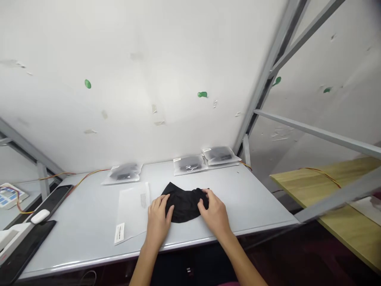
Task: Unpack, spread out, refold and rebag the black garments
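Observation:
A black cloth item (185, 204) lies bunched on the grey table (89, 222), near its front edge. On its left side my left hand (159, 214) grips the fabric between thumb and fingers. My right hand (214, 210) holds the opposite side the same way, with the fingertips curled at the upper right corner. Just left of my left hand lies a flat translucent bag (131, 206) with a white label at its lower corner.
Packed bags with dark contents stand along the back wall, one at left (125, 172), others at right (190, 163) (220, 154). Dark phones (56, 198), a white case (40, 216) and wires are at left. A metal frame (268, 75) rises at right.

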`<state>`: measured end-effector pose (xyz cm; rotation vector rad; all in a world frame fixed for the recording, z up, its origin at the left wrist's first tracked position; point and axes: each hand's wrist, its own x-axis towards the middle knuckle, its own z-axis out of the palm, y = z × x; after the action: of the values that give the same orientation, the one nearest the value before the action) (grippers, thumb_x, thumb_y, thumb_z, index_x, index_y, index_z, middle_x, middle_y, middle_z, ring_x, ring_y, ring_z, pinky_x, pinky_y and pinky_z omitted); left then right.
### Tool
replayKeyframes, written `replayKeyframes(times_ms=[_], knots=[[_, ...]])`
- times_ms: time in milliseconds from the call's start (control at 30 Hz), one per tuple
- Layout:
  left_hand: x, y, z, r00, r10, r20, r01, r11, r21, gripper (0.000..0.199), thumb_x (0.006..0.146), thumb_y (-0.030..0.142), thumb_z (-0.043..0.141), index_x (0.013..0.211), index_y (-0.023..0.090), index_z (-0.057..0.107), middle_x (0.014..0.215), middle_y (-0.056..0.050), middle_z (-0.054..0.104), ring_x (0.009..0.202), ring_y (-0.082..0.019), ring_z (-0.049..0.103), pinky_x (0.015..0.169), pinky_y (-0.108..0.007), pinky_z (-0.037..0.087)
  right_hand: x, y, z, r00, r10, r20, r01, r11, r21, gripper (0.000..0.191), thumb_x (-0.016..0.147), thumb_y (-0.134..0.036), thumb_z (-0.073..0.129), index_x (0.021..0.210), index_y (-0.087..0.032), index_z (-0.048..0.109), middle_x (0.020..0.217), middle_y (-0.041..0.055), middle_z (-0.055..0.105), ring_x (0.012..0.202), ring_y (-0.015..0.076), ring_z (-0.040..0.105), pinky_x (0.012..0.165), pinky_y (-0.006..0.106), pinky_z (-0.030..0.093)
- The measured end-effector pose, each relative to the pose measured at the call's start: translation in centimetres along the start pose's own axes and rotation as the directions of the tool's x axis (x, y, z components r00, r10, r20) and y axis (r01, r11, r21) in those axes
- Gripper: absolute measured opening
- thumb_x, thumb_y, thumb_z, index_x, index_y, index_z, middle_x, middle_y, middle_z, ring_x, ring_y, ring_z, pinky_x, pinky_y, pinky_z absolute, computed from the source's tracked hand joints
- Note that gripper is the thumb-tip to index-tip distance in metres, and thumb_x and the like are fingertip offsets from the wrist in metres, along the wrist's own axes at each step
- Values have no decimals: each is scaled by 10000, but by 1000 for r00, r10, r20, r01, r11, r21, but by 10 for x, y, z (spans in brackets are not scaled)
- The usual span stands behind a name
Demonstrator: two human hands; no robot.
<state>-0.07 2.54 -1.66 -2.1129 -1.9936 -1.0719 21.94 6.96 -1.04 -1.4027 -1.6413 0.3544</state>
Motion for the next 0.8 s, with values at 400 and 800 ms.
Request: replayKeyframes(times_ms=[400,800], knots=[[-11,-19,-31,997,-81,6,82,996,-20,387,987,253,478,1344,251,627,1263,-106,712,1181,-298,670,1008,-517,536,20,70,-69,970,221,-101,-231,969,-91,453,938,-578,488,1048,-210,729,974,109,748,779,258,648,747,401,520],[3,-16,-45,974,-224,41,227,959,-170,299,1004,481,581,1094,269,771,902,-50,734,896,-266,715,813,-432,601,29,71,-50,995,32,93,-36,998,48,338,918,-561,653,1046,-266,757,1080,94,717,1042,296,657,843,454,571]])
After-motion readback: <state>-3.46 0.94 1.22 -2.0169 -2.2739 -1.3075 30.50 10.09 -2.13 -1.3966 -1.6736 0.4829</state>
